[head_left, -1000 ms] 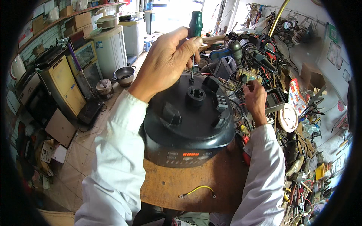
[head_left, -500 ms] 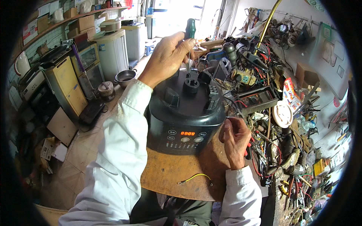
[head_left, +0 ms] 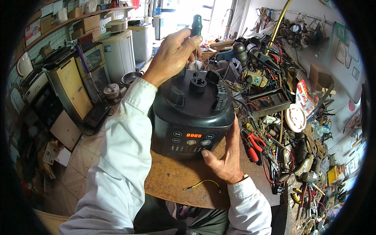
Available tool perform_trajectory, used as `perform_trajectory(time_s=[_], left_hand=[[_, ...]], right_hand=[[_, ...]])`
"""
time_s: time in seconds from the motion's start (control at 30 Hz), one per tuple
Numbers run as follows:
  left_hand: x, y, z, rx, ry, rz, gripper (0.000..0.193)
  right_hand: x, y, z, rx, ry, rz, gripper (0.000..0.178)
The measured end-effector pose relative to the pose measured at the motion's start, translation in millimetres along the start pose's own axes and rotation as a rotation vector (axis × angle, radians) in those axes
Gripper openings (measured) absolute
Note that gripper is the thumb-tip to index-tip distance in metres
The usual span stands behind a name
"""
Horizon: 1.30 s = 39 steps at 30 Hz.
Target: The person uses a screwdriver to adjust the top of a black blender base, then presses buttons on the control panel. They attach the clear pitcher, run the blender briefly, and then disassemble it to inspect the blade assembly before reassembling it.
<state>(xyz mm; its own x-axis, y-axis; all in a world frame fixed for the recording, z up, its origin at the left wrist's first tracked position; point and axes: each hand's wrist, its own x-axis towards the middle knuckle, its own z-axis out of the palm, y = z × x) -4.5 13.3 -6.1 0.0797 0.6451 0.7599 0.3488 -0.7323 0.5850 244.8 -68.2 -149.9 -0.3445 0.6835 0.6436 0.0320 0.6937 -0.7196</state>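
A black blender base (head_left: 164, 133) stands upright on the brown wooden table (head_left: 168, 176), its orange display (head_left: 194, 136) lit. My left hand (head_left: 170, 56) is closed around a green-handled screwdriver (head_left: 197, 25). The screwdriver's thin shaft points straight down at the top of the base, behind the round drive socket (head_left: 198, 84); what the tip meets is hard to make out. My right hand (head_left: 227, 162) grips the base at its front right corner, thumb by the control panel and fingers along the side. A short yellow wire (head_left: 203, 182) with end terminals lies in front of the base.
Tools, cables and parts are heaped along the right, among them red-handled pliers (head_left: 254, 147), a metal tray (head_left: 270, 102) and a round white disc (head_left: 295, 118). On the left floor stand cabinets (head_left: 72, 88), a pot (head_left: 132, 77) and a flat black appliance (head_left: 97, 115).
My right hand has moved from beside the base's right edge to grip its front right corner. The base has shifted slightly left. The screwdriver, still in my left hand, stands slightly higher in view.
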Motion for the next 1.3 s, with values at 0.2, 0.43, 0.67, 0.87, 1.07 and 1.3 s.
perform_trajectory(time_s=[0.2,0.43,0.67,0.87,1.07,1.3], left_hand=[[1.2,1.4,0.5,0.008,-0.009,0.009,0.034],[-0.7,2.1,0.5,0.02,-0.001,-0.008,0.035],[-1.0,6.4,0.0,0.027,-0.009,-0.018,0.035],[-0.2,5.5,0.8,0.019,-0.002,-0.018,0.034],[-1.1,3.5,-1.3,0.013,0.005,-0.053,0.033],[-1.4,2.7,1.2,-0.019,0.002,-0.041,0.033]], right_hand=[[-4.3,-5.6,9.1,-0.193,0.06,-0.04,0.116],[-2.8,-5.3,10.1,-0.03,0.055,-0.01,0.1],[-2.6,-6.1,9.6,-0.034,0.07,-0.027,0.094],[-2.2,-1.1,8.2,0.026,0.081,-0.042,0.09],[-3.0,-3.0,6.5,-0.07,0.059,-0.039,0.089],[-4.0,-1.1,8.1,-0.074,0.083,-0.017,0.095]])
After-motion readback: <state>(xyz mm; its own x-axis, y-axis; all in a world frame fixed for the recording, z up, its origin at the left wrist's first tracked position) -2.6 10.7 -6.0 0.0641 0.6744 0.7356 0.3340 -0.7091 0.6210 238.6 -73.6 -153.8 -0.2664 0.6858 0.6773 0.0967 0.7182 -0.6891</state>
